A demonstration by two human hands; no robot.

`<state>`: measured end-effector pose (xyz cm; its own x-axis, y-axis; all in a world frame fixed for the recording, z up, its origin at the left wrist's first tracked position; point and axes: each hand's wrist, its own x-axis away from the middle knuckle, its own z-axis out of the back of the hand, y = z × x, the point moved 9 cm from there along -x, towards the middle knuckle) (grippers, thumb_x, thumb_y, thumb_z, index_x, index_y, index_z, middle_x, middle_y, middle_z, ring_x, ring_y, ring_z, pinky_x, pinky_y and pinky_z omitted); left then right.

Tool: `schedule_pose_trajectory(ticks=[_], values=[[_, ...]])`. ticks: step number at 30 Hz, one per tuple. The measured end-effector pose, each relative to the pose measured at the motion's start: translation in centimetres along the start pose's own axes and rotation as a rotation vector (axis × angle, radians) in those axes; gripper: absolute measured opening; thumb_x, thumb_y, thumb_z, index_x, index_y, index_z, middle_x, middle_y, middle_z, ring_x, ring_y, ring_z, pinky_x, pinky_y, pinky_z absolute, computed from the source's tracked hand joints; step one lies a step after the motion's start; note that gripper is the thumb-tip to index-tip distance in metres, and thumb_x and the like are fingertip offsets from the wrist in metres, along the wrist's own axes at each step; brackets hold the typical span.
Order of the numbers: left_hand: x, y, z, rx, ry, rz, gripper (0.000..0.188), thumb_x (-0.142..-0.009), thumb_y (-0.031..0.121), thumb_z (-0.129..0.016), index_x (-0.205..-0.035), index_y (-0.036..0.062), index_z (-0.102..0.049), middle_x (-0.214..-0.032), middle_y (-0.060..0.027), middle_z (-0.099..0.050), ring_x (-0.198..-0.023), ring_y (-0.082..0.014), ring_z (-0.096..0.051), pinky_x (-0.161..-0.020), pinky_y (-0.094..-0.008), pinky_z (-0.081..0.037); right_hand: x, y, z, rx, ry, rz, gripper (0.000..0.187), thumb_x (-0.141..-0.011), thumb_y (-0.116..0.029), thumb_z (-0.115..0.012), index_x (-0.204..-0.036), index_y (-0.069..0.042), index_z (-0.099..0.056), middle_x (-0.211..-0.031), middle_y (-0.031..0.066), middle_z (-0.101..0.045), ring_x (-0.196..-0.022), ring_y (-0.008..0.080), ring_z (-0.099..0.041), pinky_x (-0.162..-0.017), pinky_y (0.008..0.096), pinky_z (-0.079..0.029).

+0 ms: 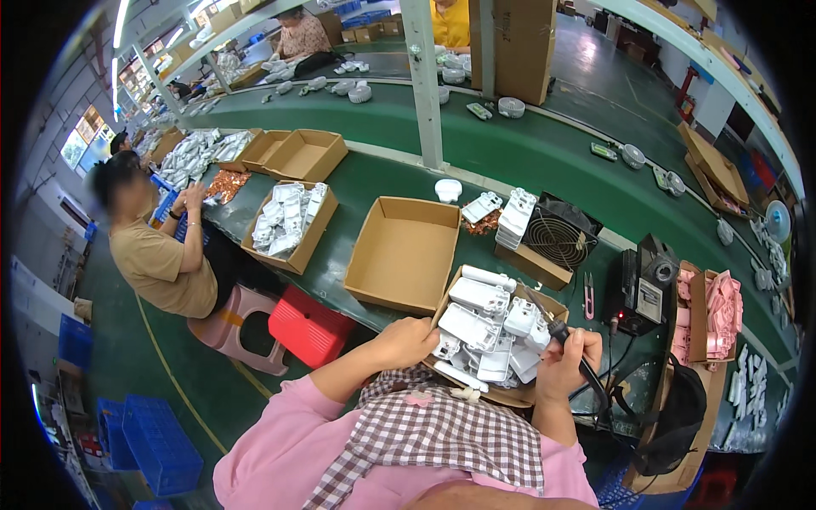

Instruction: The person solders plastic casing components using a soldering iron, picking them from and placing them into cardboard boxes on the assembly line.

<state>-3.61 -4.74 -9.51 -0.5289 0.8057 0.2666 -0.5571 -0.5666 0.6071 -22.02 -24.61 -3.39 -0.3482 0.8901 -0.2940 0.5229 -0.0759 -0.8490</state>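
A cardboard box (435, 316) filled with white plastic housings (478, 327) stands against my body at the table's front edge. My left hand (406, 342) is closed at the box's left rim, its fingertips partly hidden. In my right hand (569, 364) is a soldering iron (558, 330) with a black handle. Its thin metal tip points up and left over the box's right side, close to the housings. From the handle a thick black cord runs down to the right. Further right stands the black soldering station (637, 293) with a red light.
Behind the filled box are a bare cardboard tray (399, 204), stacked white housings (515, 217), copper-coloured small parts (483, 223) and a black fan (563, 234). Pink-handled tweezers (588, 297) lie near the station. Pink parts (721, 314) fill a box at right. A co-worker (166, 255) sits at left.
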Motion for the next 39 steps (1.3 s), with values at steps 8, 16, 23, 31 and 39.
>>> schedule_pose_trajectory(ticks=[8, 16, 23, 31, 39], values=[[0.1, 0.6, 0.1, -0.008, 0.044, -0.080, 0.036, -0.092, 0.023, -0.038, -0.089, -0.0086, -0.055, -0.081, -0.0313, -0.059, -0.081, -0.0467, -0.058, -0.073, -0.0505, -0.046, 0.8, -2.8, 3.8, 0.069, 0.186, 0.059, 0.019, -0.092, -0.018, -0.053, -0.077, -0.007, -0.048, -0.061, 0.0009, -0.050, -0.045, 0.0047, -0.043, -0.039, 0.0171, -0.032], [2.9, 4.9, 4.6, 0.254, 0.086, -0.285, 0.032, -0.089, 0.019, -0.040, -0.091, -0.0079, -0.057, -0.074, -0.0269, -0.059, -0.071, -0.0376, -0.060, -0.069, -0.0420, -0.047, 1.0, -6.9, 8.0, 0.062, 0.324, 0.160, 0.021, -0.092, -0.017, -0.048, -0.077, -0.004, -0.045, -0.057, 0.0033, -0.046, -0.040, 0.0065, -0.039, -0.037, 0.0179, -0.030], [5.6, 1.2, 13.7, 0.334, 0.070, 0.037, 0.031, -0.091, 0.026, -0.044, -0.087, -0.0003, -0.060, -0.064, -0.0042, -0.059, -0.050, -0.0119, -0.057, -0.042, -0.0240, -0.043, 0.7, -8.8, 9.4, -0.011, 0.360, 0.235, 0.023, -0.094, -0.019, -0.048, -0.076, -0.006, -0.042, -0.054, 0.0031, -0.044, -0.040, 0.0065, -0.037, -0.037, 0.0176, -0.029], [7.1, -6.1, 27.8, 0.338, 0.444, 0.341, 0.031, -0.083, 0.023, -0.051, -0.086, -0.0059, -0.060, -0.066, -0.0132, -0.063, -0.041, -0.0151, -0.057, -0.034, -0.0222, -0.042, 0.1, -7.5, 10.8, 0.008, 0.393, 0.197, 0.025, -0.095, -0.021, -0.048, -0.075, -0.006, -0.042, -0.055, 0.0026, -0.043, -0.041, 0.0057, -0.036, -0.037, 0.0171, -0.028], [-3.3, -14.3, 35.4, 0.262, 0.632, 0.442, 0.032, -0.083, 0.016, -0.038, -0.069, -0.0042, -0.058, -0.052, -0.0133, -0.057, -0.037, -0.0161, -0.051, -0.031, -0.0276, -0.034, -1.7, -6.3, 11.6, 0.129, 0.447, 0.188, 0.025, -0.095, -0.020, -0.047, -0.075, -0.006, -0.041, -0.056, 0.0025, -0.044, -0.042, 0.0059, -0.037, -0.038, 0.0174, -0.027]])
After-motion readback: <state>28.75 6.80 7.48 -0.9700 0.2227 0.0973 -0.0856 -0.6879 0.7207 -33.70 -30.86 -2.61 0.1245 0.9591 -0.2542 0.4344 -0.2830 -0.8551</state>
